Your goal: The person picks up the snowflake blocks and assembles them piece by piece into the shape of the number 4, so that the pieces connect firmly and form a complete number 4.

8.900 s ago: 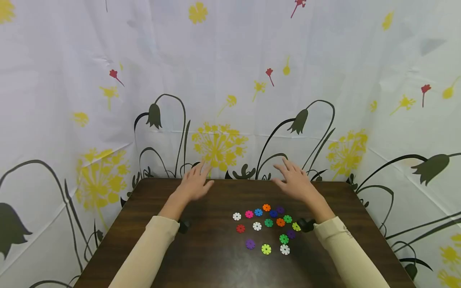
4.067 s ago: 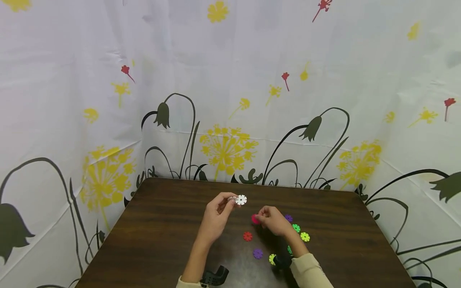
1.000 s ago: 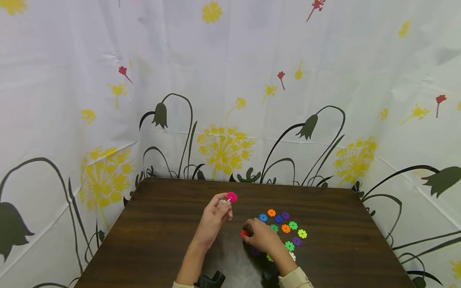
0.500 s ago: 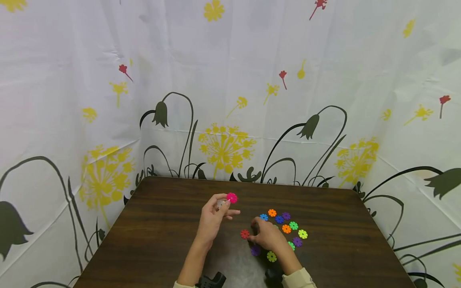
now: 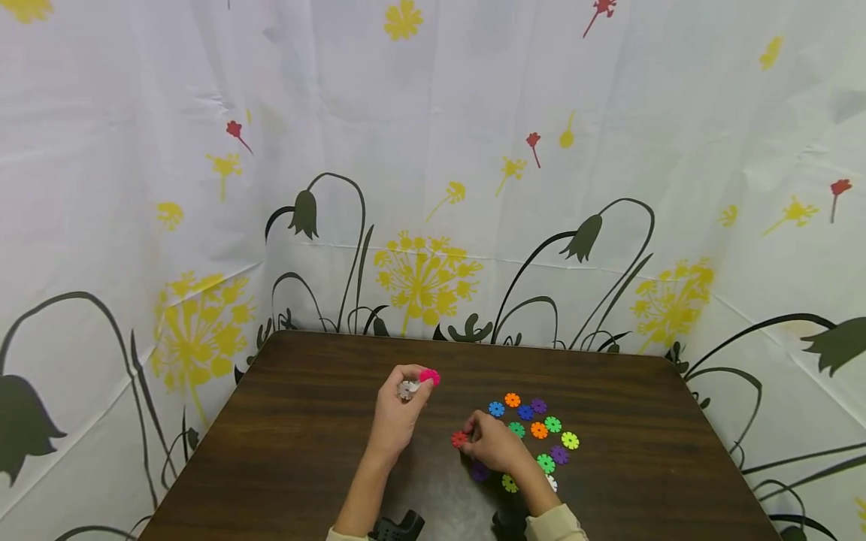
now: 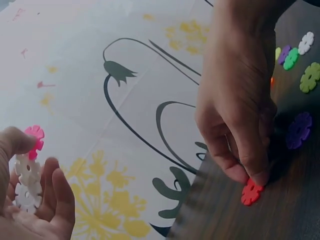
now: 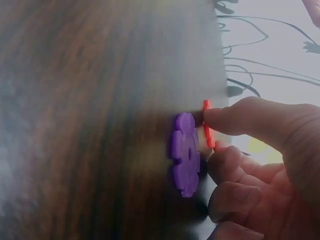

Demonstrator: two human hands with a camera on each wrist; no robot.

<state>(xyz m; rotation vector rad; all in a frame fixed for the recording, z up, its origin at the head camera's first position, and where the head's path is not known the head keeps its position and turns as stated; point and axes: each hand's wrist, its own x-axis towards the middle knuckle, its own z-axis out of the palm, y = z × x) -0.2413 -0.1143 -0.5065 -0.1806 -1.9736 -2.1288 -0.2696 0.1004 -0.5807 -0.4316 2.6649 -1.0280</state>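
In the head view my left hand (image 5: 394,421) is raised above the table, gripping a short chain of notched flower-shaped connector discs. A pink disc (image 6: 35,140) forms its top end, with a white disc (image 6: 27,169) and another white disc (image 6: 27,196) below it. Low over the table, my right hand (image 5: 499,451) pinches the edge of a red connector disc (image 5: 459,439). The right wrist view shows thumb and a finger on that red disc's rim. A purple disc (image 7: 185,156) lies close beside these fingers.
Several loose discs lie on the dark wooden table (image 5: 304,421) right of my right hand, among them an orange disc (image 5: 512,400), a light blue disc (image 5: 496,409) and a yellow-green disc (image 5: 570,440). A flower-printed curtain (image 5: 433,150) hangs behind the table's far edge.
Earlier both hands were bare; the two white discs and the pink one have since come into my left hand. In the last half second my right fingers have closed on the red disc.
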